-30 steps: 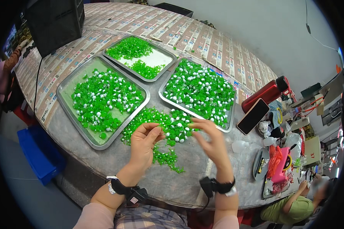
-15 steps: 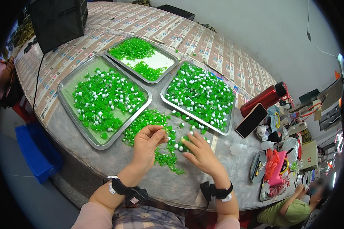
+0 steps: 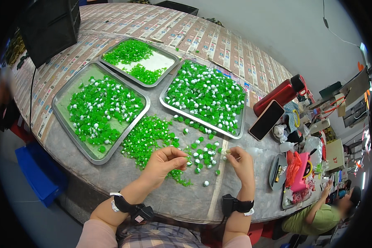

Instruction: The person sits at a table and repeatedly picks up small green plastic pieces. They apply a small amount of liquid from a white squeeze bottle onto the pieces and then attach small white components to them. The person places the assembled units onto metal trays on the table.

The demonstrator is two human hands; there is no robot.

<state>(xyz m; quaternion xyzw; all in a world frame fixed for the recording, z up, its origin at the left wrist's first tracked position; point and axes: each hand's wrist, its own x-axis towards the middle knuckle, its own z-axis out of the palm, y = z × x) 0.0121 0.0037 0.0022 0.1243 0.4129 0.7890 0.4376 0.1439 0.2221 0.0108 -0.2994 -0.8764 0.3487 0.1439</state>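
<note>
My left hand (image 3: pixel 164 165) is over the front of a pile of small green pieces with white tips (image 3: pixel 146 138). Its thumb and forefinger are pinched together; a tiny thing at the fingertips is too small to name. To the right, my right hand (image 3: pixel 242 163) is raised over the table with thumb and fingertips closed, what they grip being too small to make out. Between the hands lie loose green pieces with white balls (image 3: pixel 200 156). One white ball piece (image 3: pixel 206 183) sits apart, nearer to me.
Metal trays of green-and-white pieces stand left (image 3: pixel 142 108) and right (image 3: pixel 239 134), with a third tray (image 3: pixel 173 66) behind. Rightward are a phone (image 3: pixel 266 120), a red bottle (image 3: pixel 277 96) and a pink container (image 3: pixel 300 182). A person in green (image 3: pixel 314 219) sits at right.
My right hand has lifted off the loose ball pieces and moved right, its spread fingers now closing to a pinch. My left hand is slightly lower in view, still pinched. The view has shifted slightly.
</note>
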